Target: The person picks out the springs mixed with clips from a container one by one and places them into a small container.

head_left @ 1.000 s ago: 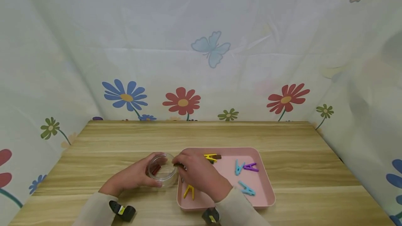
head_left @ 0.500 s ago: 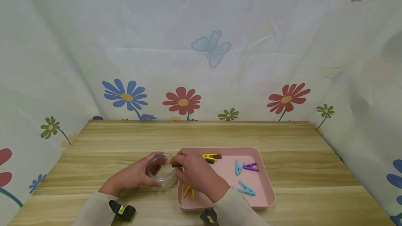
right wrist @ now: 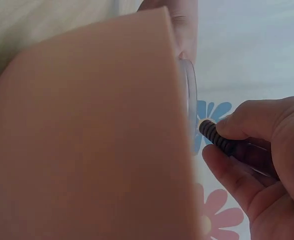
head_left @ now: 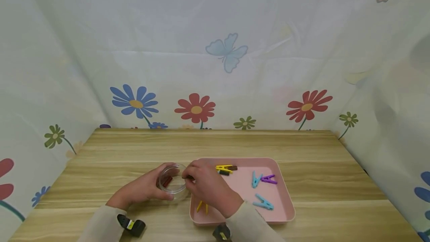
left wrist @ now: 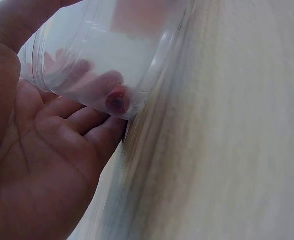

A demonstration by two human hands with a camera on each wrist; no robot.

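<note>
My left hand [head_left: 147,184] grips a clear plastic jar [head_left: 177,188], fingers and thumb round its side. Inside lies a small dark-red coil [head_left: 167,182]; in the left wrist view the red coil [left wrist: 118,100] rests at the jar's bottom, end-on. At the jar's rim, over the left side of the pink tray [head_left: 285,212], is my right hand [head_left: 211,188]. It pinches a dark spring [right wrist: 215,135] between thumb and fingertips, as the right wrist view shows; the fingers mostly cover it in the head view.
In the tray lie a yellow clip [head_left: 222,167] beside a brown spring [head_left: 232,168], a black spring [head_left: 224,173], blue clips [head_left: 263,202] and a purple clip [head_left: 269,179]. Another yellow clip [head_left: 202,207] is partly behind my right hand. The tray stands on a wooden table [head_left: 322,167].
My right hand has shifted slightly left toward the jar, and the spring in its fingers has become more hidden from the head view. The left hand and jar stay in place.
</note>
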